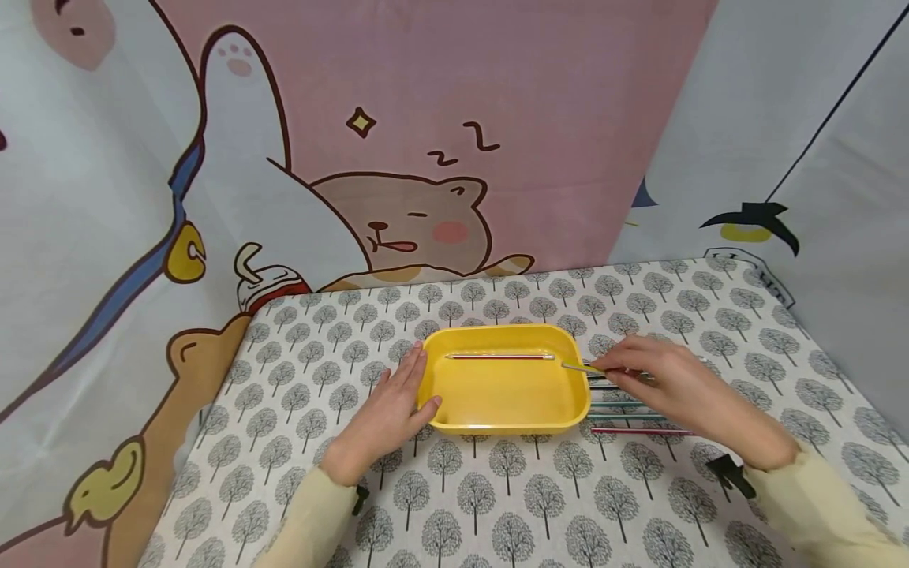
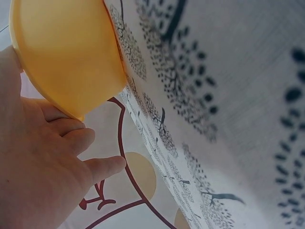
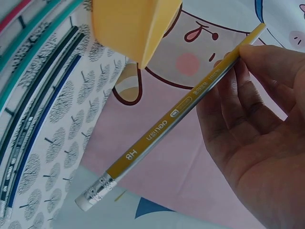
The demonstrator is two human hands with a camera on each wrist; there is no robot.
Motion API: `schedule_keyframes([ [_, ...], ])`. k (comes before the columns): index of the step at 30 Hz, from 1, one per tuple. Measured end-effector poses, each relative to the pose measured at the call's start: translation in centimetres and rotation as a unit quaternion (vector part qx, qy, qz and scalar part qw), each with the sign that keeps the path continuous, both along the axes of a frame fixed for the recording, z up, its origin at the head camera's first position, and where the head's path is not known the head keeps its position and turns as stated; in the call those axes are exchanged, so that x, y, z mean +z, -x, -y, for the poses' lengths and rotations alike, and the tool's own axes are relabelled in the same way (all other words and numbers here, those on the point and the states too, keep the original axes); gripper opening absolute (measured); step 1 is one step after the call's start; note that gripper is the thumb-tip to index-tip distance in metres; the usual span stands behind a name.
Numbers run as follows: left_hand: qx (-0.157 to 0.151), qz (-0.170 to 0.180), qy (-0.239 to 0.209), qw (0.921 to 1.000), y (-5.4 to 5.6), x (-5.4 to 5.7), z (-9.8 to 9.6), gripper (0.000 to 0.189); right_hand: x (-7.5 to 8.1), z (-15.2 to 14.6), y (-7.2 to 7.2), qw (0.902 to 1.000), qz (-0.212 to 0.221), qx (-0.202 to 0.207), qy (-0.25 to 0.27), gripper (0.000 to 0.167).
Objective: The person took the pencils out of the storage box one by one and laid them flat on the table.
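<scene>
A yellow pencil (image 3: 183, 107) with a white eraser and silver ferrule is pinched between the thumb and fingertips of my right hand (image 1: 663, 383). In the head view its far end (image 1: 574, 366) reaches over the right rim of a yellow tray (image 1: 504, 430). Inside that tray, along the back, lies a red-and-white pencil (image 1: 497, 357). My left hand (image 1: 390, 410) rests against the tray's left side with extended fingers, its thumb over the rim. The left wrist view shows those fingers (image 2: 71, 136) spread beside the tray's outer wall (image 2: 71, 52).
Several pencils lie side by side right of the tray, among them a red one (image 1: 642, 431), green ones (image 3: 40, 57) and a blue one (image 3: 45, 124). Under everything is a tree-print cloth (image 1: 476, 497). A cartoon-printed curtain (image 1: 568, 118) hangs behind.
</scene>
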State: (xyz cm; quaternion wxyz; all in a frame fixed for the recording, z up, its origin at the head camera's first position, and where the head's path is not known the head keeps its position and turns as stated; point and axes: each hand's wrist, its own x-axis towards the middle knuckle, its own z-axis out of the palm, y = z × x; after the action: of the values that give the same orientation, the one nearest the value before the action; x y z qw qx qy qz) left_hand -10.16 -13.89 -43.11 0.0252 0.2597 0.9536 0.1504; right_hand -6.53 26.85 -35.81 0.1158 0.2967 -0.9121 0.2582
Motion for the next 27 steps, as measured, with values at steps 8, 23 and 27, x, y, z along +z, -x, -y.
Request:
schedule_keyframes([
  [8, -0.001, -0.005, 0.001, 1.0, 0.0, 0.0, 0.0, 0.077, -0.7, -1.2, -1.0, 0.9999, 0.006, -0.01, -0.011, 0.034],
  [23, -0.003, 0.0, -0.006, 1.0, 0.0, 0.0, 0.0, 0.077, -2.8, -3.2, -2.3, 0.9983, 0.006, -0.04, -0.042, 0.036],
  [27, -0.004, -0.001, -0.003, 1.0, 0.1, 0.0, 0.1, 0.077, -3.5, -3.6, -2.7, 0.997, 0.006, -0.053, -0.057, 0.036],
])
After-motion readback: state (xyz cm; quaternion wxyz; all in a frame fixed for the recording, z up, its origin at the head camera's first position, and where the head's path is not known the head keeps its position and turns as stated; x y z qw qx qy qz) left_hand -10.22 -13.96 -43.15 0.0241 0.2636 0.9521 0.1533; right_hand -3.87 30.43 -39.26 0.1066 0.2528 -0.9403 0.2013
